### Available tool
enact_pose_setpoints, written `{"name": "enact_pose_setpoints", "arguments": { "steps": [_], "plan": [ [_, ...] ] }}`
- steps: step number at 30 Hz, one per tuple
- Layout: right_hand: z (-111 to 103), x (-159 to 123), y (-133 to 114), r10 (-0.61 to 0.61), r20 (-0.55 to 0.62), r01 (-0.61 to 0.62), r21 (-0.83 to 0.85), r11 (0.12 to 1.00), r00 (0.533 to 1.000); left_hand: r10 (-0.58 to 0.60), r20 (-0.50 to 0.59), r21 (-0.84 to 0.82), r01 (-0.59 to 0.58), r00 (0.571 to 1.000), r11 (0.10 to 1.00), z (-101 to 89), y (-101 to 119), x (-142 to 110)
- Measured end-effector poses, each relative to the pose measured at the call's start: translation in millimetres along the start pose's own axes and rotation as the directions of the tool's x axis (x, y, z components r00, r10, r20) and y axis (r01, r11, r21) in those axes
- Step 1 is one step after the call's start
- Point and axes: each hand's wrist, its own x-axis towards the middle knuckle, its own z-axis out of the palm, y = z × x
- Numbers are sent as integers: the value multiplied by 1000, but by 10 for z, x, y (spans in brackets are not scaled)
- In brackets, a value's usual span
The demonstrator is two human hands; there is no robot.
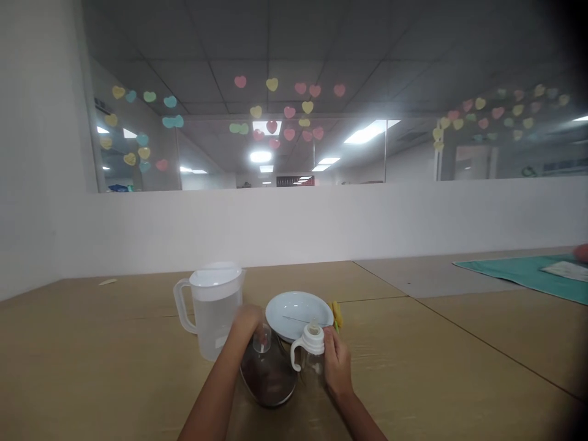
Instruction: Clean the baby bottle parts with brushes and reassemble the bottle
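My right hand [337, 362] is closed on the side of a clear baby bottle [313, 365] with a white collar and a white curved handle. Its pale teat [314, 326] points up, uncovered. My left hand [249, 320], slightly blurred, grips a clear domed bottle cap [262, 339] over a dark oval tray [271, 376]. The fingers are partly hidden behind the cap. Just behind both hands sits a white bowl [294, 299] with a thin rod-like thing lying in it. A clear pitcher [215, 324] with a white lid and handle stands left of my left hand.
A yellow thing [337, 313] with a green stem lies beside the bowl's right side. At far right a teal cloth [519, 271] bears a whitish cloth [567, 270], with part of another person's hand [581, 252] at the edge. A white wall [294, 226] rises behind the wooden table [114, 361].
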Motion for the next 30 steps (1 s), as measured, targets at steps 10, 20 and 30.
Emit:
{"name": "enact_pose_setpoints", "arguments": {
  "steps": [10, 20, 30],
  "plan": [
    [-8, -45, -5, -91, 82, 92, -7, 996, 993, 413, -236, -51, -436, 880, 899, -299, 298, -699],
    [-28, -51, -11, -108, 100, 108, 4, 994, 989, 343, -205, 61, -337, 917, 939, -135, 592, -645],
    [28, -76, 12, -98, 61, 100, -43, 994, 993, 288, -71, -181, -297, 955, 938, -127, 568, -558]
  ]
}}
